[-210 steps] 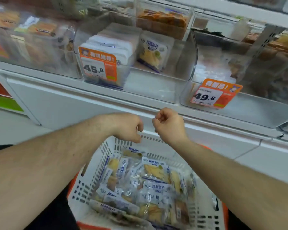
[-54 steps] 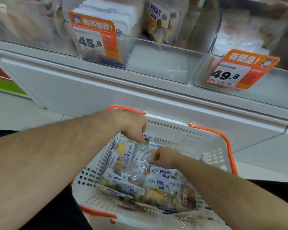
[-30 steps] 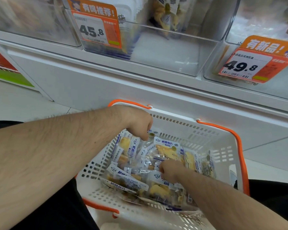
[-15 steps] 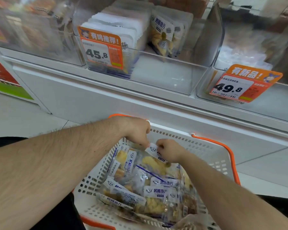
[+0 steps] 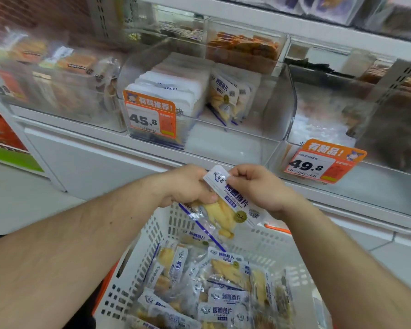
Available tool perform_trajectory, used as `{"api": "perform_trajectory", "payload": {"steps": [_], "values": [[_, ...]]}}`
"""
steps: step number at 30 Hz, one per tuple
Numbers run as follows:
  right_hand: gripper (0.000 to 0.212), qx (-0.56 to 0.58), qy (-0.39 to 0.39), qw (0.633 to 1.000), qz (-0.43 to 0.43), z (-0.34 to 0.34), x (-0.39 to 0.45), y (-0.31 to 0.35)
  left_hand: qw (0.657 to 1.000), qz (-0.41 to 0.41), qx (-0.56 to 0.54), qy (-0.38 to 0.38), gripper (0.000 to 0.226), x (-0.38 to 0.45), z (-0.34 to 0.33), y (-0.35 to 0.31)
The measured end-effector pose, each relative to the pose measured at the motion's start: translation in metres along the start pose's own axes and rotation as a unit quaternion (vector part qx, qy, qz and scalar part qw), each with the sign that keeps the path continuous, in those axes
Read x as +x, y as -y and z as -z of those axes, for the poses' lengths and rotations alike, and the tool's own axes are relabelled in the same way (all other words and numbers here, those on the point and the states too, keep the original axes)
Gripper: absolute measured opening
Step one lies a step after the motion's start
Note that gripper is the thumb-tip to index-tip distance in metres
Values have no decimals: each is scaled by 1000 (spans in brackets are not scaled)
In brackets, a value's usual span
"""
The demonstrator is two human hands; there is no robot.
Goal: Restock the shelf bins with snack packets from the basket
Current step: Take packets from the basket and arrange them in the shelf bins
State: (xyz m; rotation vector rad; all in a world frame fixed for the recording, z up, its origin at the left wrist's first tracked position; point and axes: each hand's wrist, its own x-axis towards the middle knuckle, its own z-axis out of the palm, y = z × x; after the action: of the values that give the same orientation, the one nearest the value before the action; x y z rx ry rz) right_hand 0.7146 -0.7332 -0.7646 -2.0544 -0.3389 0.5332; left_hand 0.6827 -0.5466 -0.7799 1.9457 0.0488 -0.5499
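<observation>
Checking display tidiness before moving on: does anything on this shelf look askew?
Mostly tidy. In the clear bin behind the 45.8 tag, the few fish packets at right lean loosely, unlike the tight white stack beside them.

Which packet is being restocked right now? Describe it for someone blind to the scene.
Above the white slotted plastic basket, both hands meet. The left hand and right hand pinch one clear white-labelled fish-slice packet. It alone is lifted; the rest lie in the basket.

A clear snack packet point(image 5: 226, 205) with a white and blue label and yellow pieces inside is tilted above the white basket point(image 5: 138, 276). More packets point(image 5: 223, 290) lie piled in it. The clear shelf bin point(image 5: 223, 143) holds standing packets.
</observation>
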Motion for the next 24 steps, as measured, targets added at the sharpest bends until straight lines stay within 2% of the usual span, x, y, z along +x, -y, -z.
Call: {"api": "perform_trajectory", "payload": {"steps": [3, 9, 14, 17, 20, 24], "values": [[13, 15, -18, 1000, 15, 20, -11, 21, 997, -35, -65, -26, 22, -4, 10, -12], [11, -76, -61, 993, 62, 42, -24, 56, 981, -93, -139, -102, 22, -16, 28, -34], [7, -133, -77, 985, 77, 46, -26, 82, 969, -122, -159, -146, 20, -26, 38, -50], [6, -144, -119, 979, 87, 52, -25, 99, 955, -139, -104, -241, 15, -31, 48, -55], [6, -107, -199, 970, 86, 66, -16, 116, 908, -142, -12, -395, 21, -33, 61, -56], [8, -105, -266, 955, 81, 80, 10, 131, 877, -137, 20, -461, 29, -30, 73, -56]]}}
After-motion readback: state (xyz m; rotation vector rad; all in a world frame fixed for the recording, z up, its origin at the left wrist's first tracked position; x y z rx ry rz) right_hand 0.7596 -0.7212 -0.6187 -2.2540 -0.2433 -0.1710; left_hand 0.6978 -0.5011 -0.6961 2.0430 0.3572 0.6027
